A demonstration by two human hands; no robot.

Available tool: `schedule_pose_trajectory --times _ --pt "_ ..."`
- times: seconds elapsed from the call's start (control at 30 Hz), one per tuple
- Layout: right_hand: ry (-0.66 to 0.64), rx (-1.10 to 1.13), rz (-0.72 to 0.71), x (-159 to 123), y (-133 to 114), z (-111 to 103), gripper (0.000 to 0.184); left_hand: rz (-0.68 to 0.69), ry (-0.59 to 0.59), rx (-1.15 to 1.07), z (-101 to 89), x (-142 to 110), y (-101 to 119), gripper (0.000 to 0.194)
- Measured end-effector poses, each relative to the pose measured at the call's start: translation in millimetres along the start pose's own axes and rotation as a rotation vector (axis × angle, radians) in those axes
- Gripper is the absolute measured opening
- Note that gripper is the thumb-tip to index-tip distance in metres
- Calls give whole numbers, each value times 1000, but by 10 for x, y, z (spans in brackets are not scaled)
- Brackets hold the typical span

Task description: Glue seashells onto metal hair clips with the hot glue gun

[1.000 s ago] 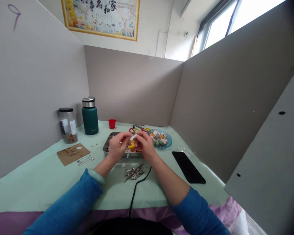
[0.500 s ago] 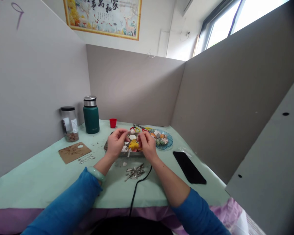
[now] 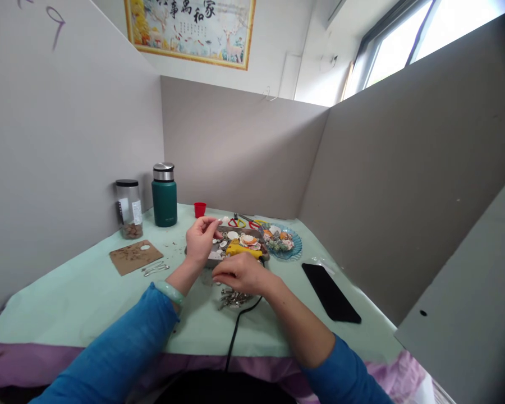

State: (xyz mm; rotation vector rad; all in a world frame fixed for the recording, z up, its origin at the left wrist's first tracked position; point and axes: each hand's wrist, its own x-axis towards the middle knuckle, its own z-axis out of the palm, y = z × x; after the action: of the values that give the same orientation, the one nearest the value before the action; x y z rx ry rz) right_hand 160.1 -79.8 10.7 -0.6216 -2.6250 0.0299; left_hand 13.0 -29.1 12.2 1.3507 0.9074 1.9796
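My left hand [image 3: 200, 241] is raised over the left part of a metal tray [image 3: 191, 259], thumb and forefinger pinched. A small pale bit shows at their tips, too small to name. Lower and nearer to me, my right hand [image 3: 244, 274] points left with its fingertips together, just above the tablecloth by a small white piece; whatever they grip is hidden. Between the hands, a yellow glue gun [image 3: 239, 248] lies on the tray among white and orange shells [image 3: 249, 240]. A pile of small metal clips [image 3: 234, 298] lies below my right hand.
A black cord [image 3: 234, 334] runs to the front edge. Left stand a green flask [image 3: 165, 202], a jar [image 3: 130, 216] and a brown card [image 3: 135, 258] beside safety pins [image 3: 155, 269]. Right are a blue plate [image 3: 297, 247] and a black phone-like slab [image 3: 331, 292]. Pliers [image 3: 255, 223] and a red cup [image 3: 200, 210] lie behind.
My hands, together over the tray a second ago, have parted. The right hand has come down and toward me, in front of the tray; the left stays raised. The view has turned slightly left.
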Motion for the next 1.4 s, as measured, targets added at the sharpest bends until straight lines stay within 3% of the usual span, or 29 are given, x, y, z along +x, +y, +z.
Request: schedule_pose_trajectory --times 0.23,0.6,0.67,0.77,0.93,1.13,1.23,1.4 --pt "-358 -464 119 77 -248 85 15 5 3 -11 8 1 19 24" --pt "-357 -465 143 105 -190 307 16 22 -33 14 13 -27 34 22" --pt "-290 -427 121 83 -241 298 15 22 -40 24 10 -30 42 22" --pt "-66 -295 91 42 -317 216 15 23 -51 51 7 -41 59 21" --pt "268 111 167 43 -240 -119 8 47 -90 51 7 -68 51 20" --pt "455 268 188 84 -2 -491 20 61 -146 28 25 -95 43 19" --pt "537 298 168 87 77 -457 27 67 -159 43 27 -104 40 20" --pt "627 465 269 87 167 -240 25 86 -168 71 26 -112 13 19"
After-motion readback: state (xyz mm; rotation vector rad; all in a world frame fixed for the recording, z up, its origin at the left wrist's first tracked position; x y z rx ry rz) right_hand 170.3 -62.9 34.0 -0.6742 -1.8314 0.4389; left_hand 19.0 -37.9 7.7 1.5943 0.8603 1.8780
